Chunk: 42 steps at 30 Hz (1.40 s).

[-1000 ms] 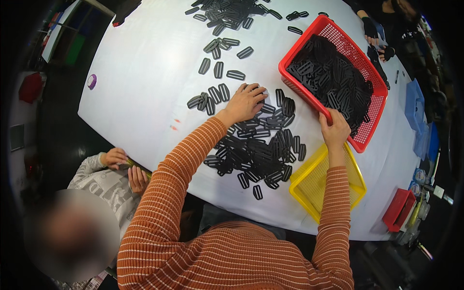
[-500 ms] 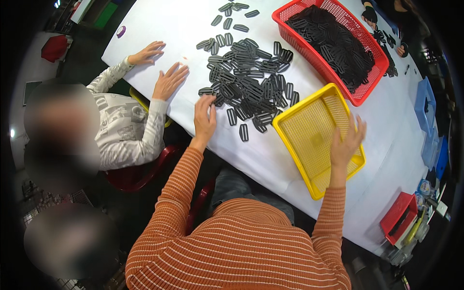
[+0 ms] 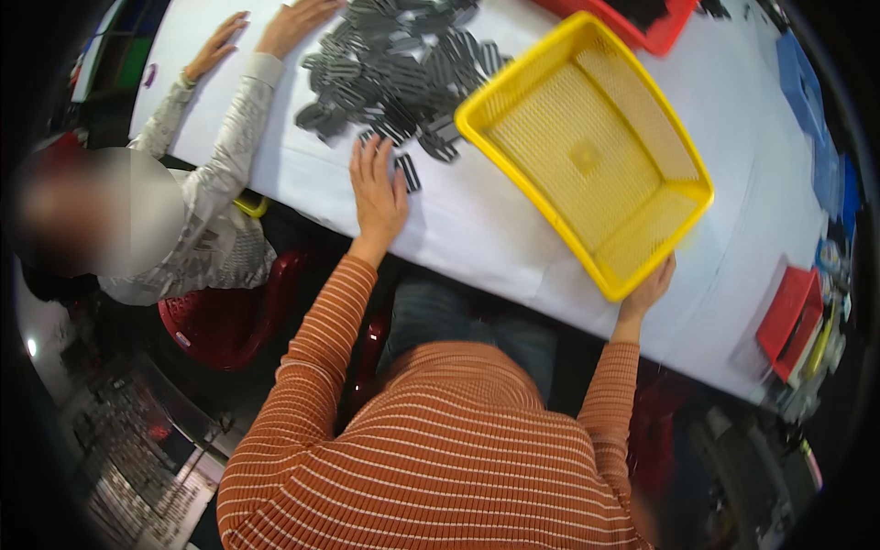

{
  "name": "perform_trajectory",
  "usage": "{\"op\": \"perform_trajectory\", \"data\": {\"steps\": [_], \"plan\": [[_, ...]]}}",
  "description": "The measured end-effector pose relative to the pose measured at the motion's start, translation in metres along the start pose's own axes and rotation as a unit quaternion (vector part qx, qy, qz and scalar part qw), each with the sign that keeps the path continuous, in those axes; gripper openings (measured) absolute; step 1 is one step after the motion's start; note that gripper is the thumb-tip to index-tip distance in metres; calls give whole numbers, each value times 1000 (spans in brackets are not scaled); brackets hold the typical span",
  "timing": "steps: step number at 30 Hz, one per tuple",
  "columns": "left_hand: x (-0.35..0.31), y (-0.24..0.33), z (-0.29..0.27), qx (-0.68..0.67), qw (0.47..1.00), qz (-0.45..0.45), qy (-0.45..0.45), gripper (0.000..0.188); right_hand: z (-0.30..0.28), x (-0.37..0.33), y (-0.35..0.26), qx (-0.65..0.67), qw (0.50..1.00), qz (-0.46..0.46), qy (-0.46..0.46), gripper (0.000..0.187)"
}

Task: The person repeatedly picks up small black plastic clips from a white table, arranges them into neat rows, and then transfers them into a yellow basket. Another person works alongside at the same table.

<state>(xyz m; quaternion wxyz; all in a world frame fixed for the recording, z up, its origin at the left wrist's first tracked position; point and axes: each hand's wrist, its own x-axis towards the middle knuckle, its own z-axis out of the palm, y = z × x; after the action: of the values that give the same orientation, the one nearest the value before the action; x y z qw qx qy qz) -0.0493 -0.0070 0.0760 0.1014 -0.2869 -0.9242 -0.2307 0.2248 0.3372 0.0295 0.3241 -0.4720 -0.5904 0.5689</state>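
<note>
A heap of black slotted strap buckles (image 3: 394,78) lies on the white table. My left hand (image 3: 378,197) rests flat at the heap's near edge, fingers stretched out, fingertips at one buckle. A single buckle (image 3: 407,172) lies just right of its fingers. My right hand (image 3: 652,287) grips the near right corner of a yellow plastic basket (image 3: 587,158); its fingers are partly hidden behind the rim. The basket has mesh walls, holds nothing, and is tilted, with its opening toward me.
A co-worker's hands (image 3: 291,27) reach onto the table at the far left, beside the heap. Beyond the yellow basket stands a red basket (image 3: 676,30) with black pieces inside. Blue trays (image 3: 802,87) line the right edge, and a small red box (image 3: 790,321) sits nearer.
The view has shifted. My right hand has moved from over the yellow basket to its near corner, and the basket is now tilted. The co-worker's nearer hand has moved to the heap.
</note>
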Motion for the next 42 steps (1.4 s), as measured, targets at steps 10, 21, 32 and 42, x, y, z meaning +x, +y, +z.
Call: {"op": "perform_trajectory", "data": {"steps": [10, 21, 32, 42], "plan": [[-9, 20, -2, 61, 994, 85, 18, 47, -26, -19, 12, -136, 965, -224, -17, 20], [-27, -14, 7, 87, 974, 159, 140, 45, -18, -1, -2, 88, 983, -150, -63, 65], [-55, -22, -18, -187, 965, 53, 176, 30, 3, -14, -43, 91, 964, -162, -189, 66], [-236, 24, -107, -740, 621, 3, -259, 78, -141, -297, 11, 86, 989, -34, -118, 57]]}}
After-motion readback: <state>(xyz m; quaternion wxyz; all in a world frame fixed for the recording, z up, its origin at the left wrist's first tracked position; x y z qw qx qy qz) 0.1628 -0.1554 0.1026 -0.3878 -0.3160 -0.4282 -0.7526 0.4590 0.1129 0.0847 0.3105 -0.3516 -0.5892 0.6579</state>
